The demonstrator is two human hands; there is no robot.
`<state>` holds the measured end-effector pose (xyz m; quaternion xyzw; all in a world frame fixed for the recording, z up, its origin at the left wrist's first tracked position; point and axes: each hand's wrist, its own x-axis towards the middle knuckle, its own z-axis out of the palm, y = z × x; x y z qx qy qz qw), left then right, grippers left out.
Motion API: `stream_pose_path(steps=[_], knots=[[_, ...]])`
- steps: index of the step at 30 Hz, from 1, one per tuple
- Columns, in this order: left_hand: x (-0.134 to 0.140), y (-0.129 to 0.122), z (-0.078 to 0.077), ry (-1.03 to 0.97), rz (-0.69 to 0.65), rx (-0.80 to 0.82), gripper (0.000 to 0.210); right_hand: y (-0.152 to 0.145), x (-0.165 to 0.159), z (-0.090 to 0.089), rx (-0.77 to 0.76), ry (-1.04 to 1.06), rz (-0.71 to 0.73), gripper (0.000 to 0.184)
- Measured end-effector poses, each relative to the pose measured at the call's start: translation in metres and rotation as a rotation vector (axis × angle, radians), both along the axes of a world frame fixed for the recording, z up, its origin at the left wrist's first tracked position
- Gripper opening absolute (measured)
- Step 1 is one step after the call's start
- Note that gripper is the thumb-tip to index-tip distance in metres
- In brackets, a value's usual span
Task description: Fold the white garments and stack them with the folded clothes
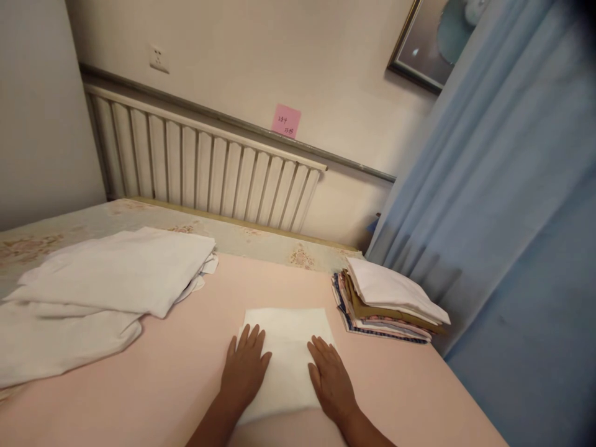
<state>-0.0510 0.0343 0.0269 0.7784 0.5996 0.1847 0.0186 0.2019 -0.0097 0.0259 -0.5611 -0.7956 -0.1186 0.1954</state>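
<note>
While our left hand [244, 367] and right hand [329, 377] lie palm-down along its sides — left fingers slightly spread, right ones closer together, neither pinching — the folded white cloth [287, 347] rests on the pink sheet [177, 366]. We judge it light, soft and floppy, best taken from beneath at both side edges.

From here I count one left hand [245, 370], one right hand [331, 383], one cloth beneath them [289, 354], one stack [391, 304], one socket [159, 58], one note [285, 121].
</note>
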Motion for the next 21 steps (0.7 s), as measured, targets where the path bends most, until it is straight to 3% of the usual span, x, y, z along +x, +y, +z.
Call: stream_pose_path(steps=[21], knots=[[0.0002, -0.0016, 0.0034, -0.001, 0.003, -0.014, 0.049, -0.0002, -0.0005, 0.0014, 0.008, -0.001, 0.003, 0.044]])
